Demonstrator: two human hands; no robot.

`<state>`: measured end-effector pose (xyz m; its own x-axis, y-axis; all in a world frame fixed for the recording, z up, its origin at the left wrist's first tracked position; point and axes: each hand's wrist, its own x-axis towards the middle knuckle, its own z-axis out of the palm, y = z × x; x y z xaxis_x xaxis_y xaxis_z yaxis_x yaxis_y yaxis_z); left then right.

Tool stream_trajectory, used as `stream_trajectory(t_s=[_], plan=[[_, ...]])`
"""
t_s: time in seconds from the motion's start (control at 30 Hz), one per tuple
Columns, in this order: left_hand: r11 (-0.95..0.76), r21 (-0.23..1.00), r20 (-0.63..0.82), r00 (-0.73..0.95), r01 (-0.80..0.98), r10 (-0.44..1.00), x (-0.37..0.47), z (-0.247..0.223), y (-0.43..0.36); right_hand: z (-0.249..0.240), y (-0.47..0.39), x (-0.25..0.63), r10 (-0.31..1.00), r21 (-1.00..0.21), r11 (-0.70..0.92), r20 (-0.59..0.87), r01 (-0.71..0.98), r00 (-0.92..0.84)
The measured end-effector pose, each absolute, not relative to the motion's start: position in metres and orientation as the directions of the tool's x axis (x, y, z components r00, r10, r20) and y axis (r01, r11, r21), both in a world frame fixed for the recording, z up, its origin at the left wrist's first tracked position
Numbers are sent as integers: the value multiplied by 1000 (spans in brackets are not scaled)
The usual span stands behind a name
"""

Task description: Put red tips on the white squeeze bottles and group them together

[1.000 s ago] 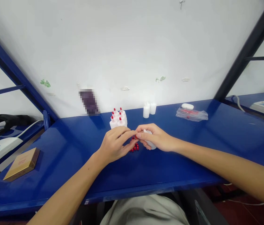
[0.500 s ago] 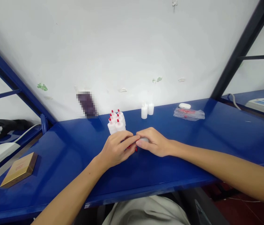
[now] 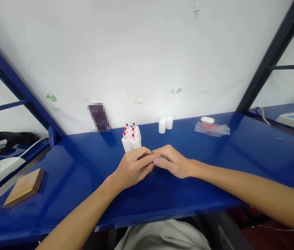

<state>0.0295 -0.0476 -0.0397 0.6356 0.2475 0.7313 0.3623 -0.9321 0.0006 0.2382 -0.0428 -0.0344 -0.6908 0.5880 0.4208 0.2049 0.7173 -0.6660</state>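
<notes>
one bare left hand (image 3: 136, 167), in the head view, meets the bare right hand (image 3: 174, 161) at the fingertips over the glossy blue tabletop (image 3: 199, 194). the right fingers curl around what looks like a pale plastic bottle (image 3: 163, 157), mostly hidden, its long axis impossible to tell; it lies just right of the left fingertips. the left fingers are bunched; i cannot tell whether they pinch anything. round white plastic bottles with red tips (image 3: 135, 140) stand just beyond the left hand.
</notes>
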Motion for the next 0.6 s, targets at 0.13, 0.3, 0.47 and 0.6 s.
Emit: stream_trajectory(t_s=[0.13,0.3,0.47,0.6], plan=[[-927,17,739,620,376,265,30,-40,-48,-33,-44,238,603,-686,702,427,194,-674],[-922,48,726,621,383,296,33,-39,-51,-31,-47,239,619,-648,712,396,271,-679],[-926,3,720,642,378,264,37,-36,-55,-29,-49,237,597,-619,739,416,268,-685],[-908,-9,716,637,419,287,28,-30,-53,-25,-48,238,590,-520,774,385,361,-710]])
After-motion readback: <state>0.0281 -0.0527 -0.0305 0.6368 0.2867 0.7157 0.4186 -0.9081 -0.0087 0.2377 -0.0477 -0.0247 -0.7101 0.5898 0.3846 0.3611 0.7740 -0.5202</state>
